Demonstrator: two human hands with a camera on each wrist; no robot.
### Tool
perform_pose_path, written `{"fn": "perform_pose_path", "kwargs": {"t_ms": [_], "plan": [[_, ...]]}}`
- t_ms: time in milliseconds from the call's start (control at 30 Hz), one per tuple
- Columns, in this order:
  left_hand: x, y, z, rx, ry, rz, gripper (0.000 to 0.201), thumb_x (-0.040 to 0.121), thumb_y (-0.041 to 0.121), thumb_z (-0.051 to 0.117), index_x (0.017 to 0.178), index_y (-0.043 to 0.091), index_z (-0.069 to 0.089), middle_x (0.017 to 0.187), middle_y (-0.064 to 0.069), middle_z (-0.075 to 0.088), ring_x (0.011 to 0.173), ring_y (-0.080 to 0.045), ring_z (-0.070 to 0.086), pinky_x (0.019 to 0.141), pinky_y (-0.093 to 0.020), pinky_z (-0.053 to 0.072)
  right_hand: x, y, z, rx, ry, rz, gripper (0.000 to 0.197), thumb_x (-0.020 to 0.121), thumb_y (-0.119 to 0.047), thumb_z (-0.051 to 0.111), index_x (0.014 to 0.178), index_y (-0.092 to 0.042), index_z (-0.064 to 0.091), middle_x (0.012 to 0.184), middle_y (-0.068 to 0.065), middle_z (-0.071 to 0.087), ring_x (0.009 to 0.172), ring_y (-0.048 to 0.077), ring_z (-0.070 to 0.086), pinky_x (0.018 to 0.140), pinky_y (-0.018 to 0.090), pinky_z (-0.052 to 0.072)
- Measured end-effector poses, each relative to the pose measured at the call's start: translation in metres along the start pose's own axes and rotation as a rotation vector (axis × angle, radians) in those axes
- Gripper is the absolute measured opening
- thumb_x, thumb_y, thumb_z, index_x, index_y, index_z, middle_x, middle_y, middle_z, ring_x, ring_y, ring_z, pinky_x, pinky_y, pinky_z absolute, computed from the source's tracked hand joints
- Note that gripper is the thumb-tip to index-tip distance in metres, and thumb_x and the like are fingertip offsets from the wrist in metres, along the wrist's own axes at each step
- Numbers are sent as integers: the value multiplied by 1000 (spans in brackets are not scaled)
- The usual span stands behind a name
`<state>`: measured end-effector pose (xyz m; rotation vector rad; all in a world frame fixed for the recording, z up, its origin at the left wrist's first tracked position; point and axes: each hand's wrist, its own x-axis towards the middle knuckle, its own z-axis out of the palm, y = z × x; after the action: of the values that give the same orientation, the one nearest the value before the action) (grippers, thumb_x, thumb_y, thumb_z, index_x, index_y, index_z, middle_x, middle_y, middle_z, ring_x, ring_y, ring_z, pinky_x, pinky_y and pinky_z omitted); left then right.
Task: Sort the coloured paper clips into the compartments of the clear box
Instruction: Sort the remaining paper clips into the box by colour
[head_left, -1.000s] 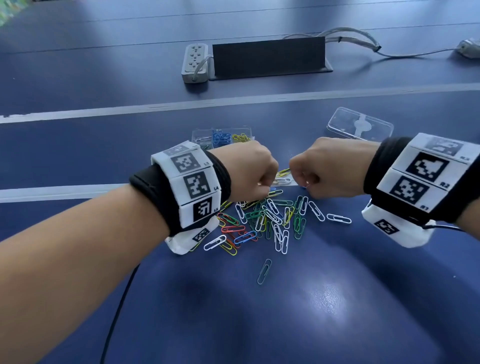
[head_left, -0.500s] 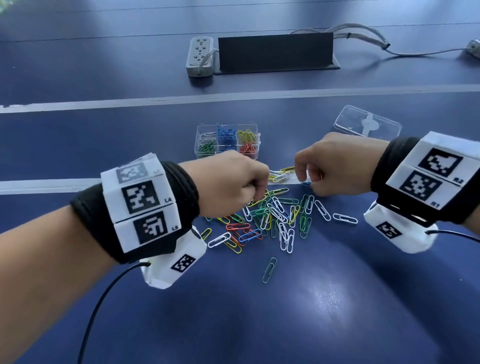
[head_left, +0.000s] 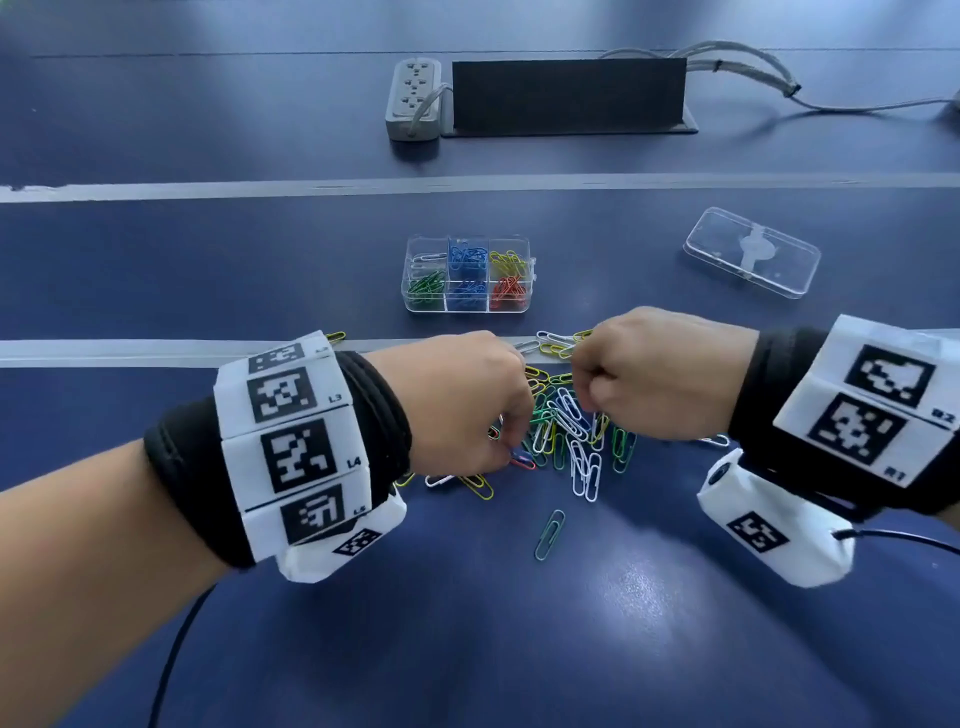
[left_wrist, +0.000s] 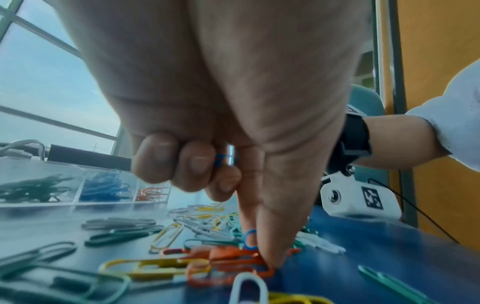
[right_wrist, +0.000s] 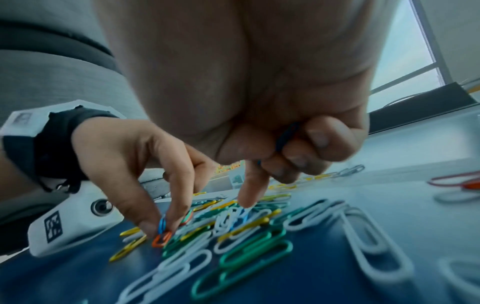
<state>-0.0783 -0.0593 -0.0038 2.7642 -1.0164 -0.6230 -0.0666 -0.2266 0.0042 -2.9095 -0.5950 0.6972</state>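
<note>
Left hand: the left hand (head_left: 457, 405) is low over the pile. Its thumb and first finger pinch one blue clip (left_wrist: 248, 238) that stands up on the table. Its other fingers are curled in, with one more blue clip (left_wrist: 221, 159) tucked under them.
Right hand: the right hand (head_left: 654, 374) is just beside the left one. Its first finger points down and touches a blue clip in the pile (right_wrist: 240, 219). Its curled fingers hold a dark blue clip (right_wrist: 287, 133) against the palm.
Pile of clips: the loose paper clips (head_left: 566, 431) lie mixed on the blue table (head_left: 519, 649), under and between the two hands. They are white, green, yellow, orange and blue. There are too many, lying over each other, to count.
Lone clip: one green clip (head_left: 549, 535) lies by itself, nearer the person than the pile.
Clear box: one clear box (head_left: 467, 275) sits just past the hands, with its top off. It has six little rooms, in two rows of three.
Back row: white clips on the left, blue in the middle, yellow on the right.
Front row: green clips on the left, blue in the middle, orange-red on the right.
Lid: one clear lid (head_left: 750, 252) lies flat, well off to the right of the box.
Far side: one grey power strip (head_left: 413, 98) and one black panel (head_left: 569, 96) sit side by side at the back.
</note>
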Motion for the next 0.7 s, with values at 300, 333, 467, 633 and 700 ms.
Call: {"fn": "perform_pose_path", "kwargs": {"t_ms": [300, 333, 467, 633, 700], "plan": [[-1, -21, -13, -198, 154, -56, 7, 86, 22, 61, 82, 27, 60, 73, 10, 60, 61, 7, 51, 59, -5, 34, -1, -7, 1, -3, 86, 8, 20, 82, -25, 57, 87, -16, 73, 80, 7, 68, 87, 30, 63, 77, 32, 54], [-1, -23, -16, -207, 168, -78, 5, 88, 21, 59, 86, 26, 60, 75, 11, 59, 61, 10, 50, 58, -3, 33, 0, -7, 0, -7, 88, 7, 20, 81, -24, 56, 87, -15, 73, 78, 7, 68, 86, 30, 63, 77, 32, 54], [1, -38, -31, -210, 255, -202, 16, 93, 15, 51, 101, 23, 61, 67, 9, 52, 56, 3, 46, 55, -11, 32, -1, -8, 0, -55, 94, -7, 26, 83, -26, 50, 88, -11, 71, 83, 10, 70, 86, 32, 63, 76, 33, 55], [14, -55, -44, -125, 348, -303, 29, 94, 8, 44, 114, 16, 63, 88, -5, 64, 74, -18, 47, 74, -24, 34, -1, -8, 0, -109, 65, 7, 26, 82, -30, 56, 93, -12, 71, 89, 10, 70, 90, 32, 64, 75, 31, 53], [21, -56, -44, -89, 342, -280, 29, 93, 6, 45, 112, 15, 66, 108, -11, 67, 95, -25, 55, 88, -28, 39, -1, -9, 1, -93, 43, 13, 22, 82, -29, 57, 89, -14, 72, 86, 8, 70, 88, 31, 64, 73, 30, 52]]}}
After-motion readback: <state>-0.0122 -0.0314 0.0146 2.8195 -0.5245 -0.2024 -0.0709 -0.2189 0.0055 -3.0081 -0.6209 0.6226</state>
